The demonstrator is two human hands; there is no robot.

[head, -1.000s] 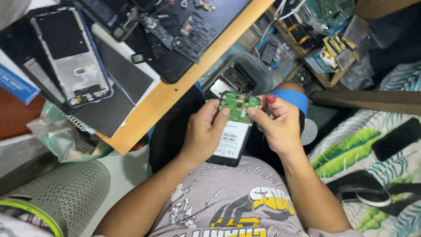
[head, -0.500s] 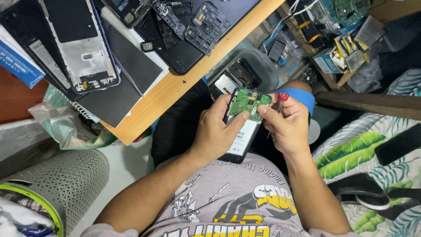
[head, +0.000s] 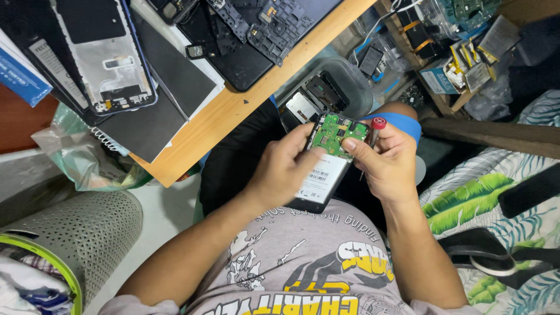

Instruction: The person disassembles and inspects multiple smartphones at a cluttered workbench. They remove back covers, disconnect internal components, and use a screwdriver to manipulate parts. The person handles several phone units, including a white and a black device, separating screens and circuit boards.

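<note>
Green circuit board (head: 337, 133); red-capped screwdriver (head: 377, 129); seemingly white battery (head: 322, 175); green leaf-print bedding (head: 473, 197).

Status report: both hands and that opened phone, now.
Left hand grips opened phone. Right hand holds red-capped screwdriver, thumb on green circuit board. Nothing in the way.

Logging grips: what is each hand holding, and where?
Left hand grips the opened black phone by its left edge; right hand pinches its green circuit board, red-capped screwdriver tucked in.

The opened phone (head: 322, 175) shows a matt green circuit board and a glossy white paper label. The bench (head: 233, 114) is smooth bare wood. The perforated basket (head: 81, 227), near left, looks matt grey plastic.
</note>
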